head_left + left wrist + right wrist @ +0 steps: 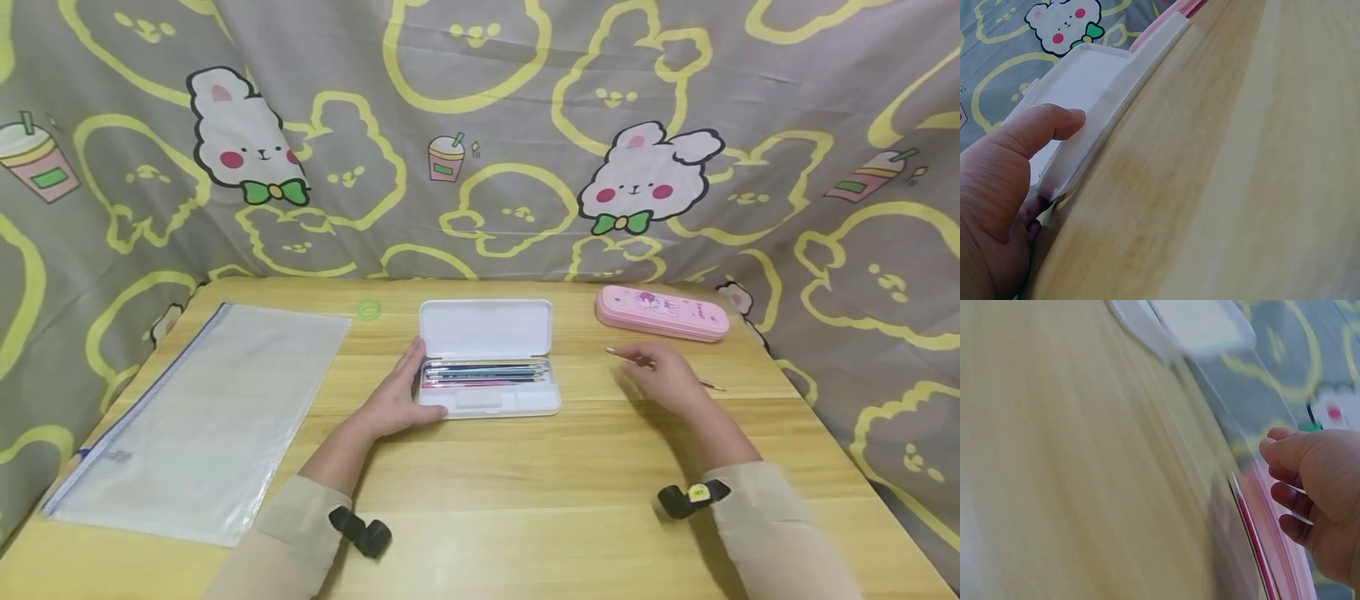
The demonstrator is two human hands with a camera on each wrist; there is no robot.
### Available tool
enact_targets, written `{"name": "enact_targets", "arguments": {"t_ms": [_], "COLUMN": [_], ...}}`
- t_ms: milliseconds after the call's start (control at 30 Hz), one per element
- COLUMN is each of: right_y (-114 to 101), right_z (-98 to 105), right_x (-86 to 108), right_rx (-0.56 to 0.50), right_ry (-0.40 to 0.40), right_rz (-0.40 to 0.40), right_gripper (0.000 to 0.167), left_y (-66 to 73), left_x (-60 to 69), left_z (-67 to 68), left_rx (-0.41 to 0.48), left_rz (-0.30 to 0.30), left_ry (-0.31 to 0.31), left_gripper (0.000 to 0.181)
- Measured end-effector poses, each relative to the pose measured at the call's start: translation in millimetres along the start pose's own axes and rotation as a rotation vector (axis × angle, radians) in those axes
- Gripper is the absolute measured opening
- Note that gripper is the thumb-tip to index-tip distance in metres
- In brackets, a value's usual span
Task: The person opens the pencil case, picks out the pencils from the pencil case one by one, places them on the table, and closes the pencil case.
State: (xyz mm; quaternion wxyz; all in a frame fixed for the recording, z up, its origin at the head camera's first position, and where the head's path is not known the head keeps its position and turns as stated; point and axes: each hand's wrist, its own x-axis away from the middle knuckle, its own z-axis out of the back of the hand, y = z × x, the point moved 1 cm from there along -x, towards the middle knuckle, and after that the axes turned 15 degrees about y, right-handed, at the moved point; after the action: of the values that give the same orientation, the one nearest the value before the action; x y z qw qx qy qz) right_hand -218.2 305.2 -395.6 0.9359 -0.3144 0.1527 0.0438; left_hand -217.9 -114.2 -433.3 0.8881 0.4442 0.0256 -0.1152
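Left hand gripping white pencil case by left end; right hand hovering over loose pencil, fingers loosely bent, holding nothing.

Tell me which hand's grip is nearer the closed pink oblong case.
Right. The right-hand grip is just in front of the pink case; the left-hand grip is well to its left, holding the open white rectangular pencil box.

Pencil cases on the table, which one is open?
The white pencil case, gripped by the left hand: its lid is raised and pencils show inside. The pink pencil case, farther right, is closed.
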Motion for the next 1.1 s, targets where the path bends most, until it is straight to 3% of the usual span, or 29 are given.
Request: {"name": "enact_targets", "arguments": {"t_ms": [233, 433, 833, 1100], "right_y": [-55, -86, -96, -100], "right_z": [-43, -69, -94, -98], "right_x": [-8.3, -13.0, -19.5, -18.6], "right_rx": [-0.071, -0.050, 0.111, 0.170], "right_ry": [-0.068, -0.128, -0.132, -0.152], "right_rz": [0.100, 0.208, 0.391, 0.378], "right_gripper": [0.025, 0.019, 0.016, 0.018], "left_y": [0.6, 1.0, 1.2, 1.6], "left_x": [-2.0, -2.4, -2.0, -0.9], "left_z": [-0.9, -1.1, -2.4, -1.2], "left_rx": [0.022, 0.016, 0.002, 0.002], "left_rz": [0.004, -0.002, 0.004, 0.009], "left_ry": [0.000, 0.000, 0.003, 0.002], "left_gripper": [0.120, 0.121, 0.121, 0.120]}}
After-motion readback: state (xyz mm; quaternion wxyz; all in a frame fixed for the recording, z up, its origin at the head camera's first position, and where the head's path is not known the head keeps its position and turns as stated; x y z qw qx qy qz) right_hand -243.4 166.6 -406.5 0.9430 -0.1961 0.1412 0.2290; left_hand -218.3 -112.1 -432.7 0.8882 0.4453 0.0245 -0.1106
